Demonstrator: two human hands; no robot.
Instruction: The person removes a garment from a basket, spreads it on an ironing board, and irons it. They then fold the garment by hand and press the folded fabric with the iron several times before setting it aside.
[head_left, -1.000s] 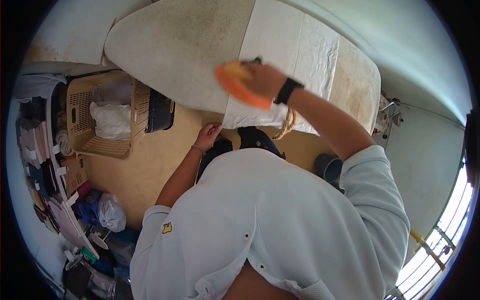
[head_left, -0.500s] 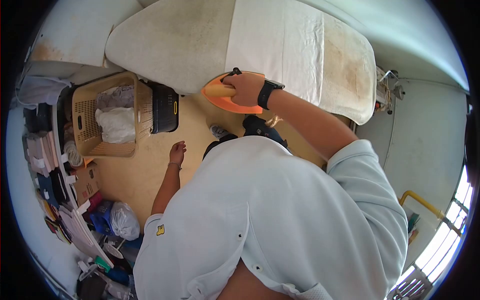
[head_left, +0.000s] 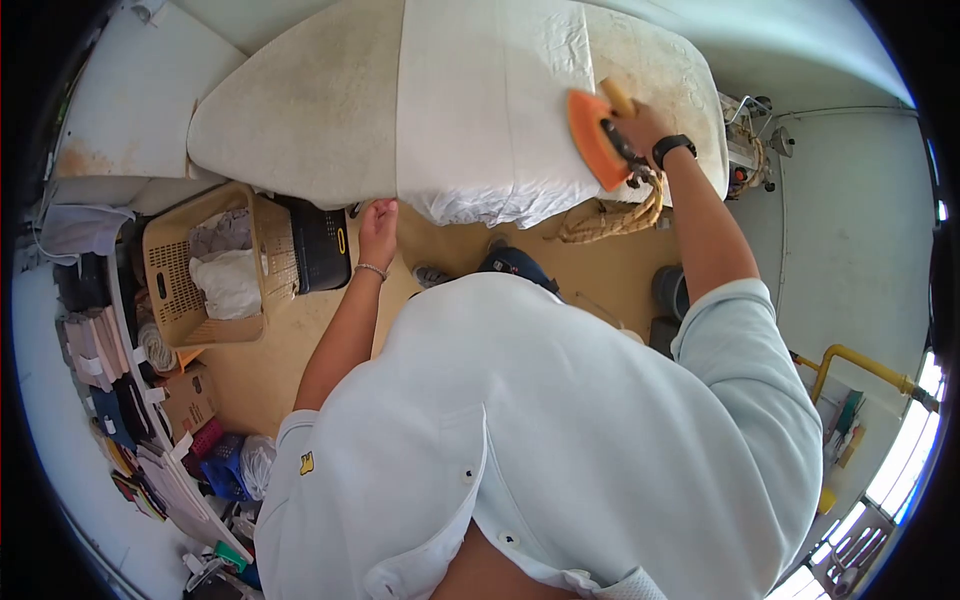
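An orange iron (head_left: 596, 140) is in my right hand (head_left: 640, 125), near the right edge of a white cloth (head_left: 490, 100). The cloth lies across the ironing board (head_left: 300, 100), its wrinkled lower edge hanging over the front. A tan cord trails from the iron's back end. My left hand (head_left: 378, 232) is at the board's front edge by the cloth's left corner, fingers pressed together; whether they pinch the cloth is too small to tell.
A tan laundry basket (head_left: 205, 332) holding cloths stands at the left beside a black crate (head_left: 320, 250). Shelves with folded fabrics line the far left. A dark bucket (head_left: 670, 290) is below the board's right end.
My right hand and the iron have moved right and the iron has turned. My left hand has risen to the board's edge. The cloth's lower part now hangs bunched over the front.
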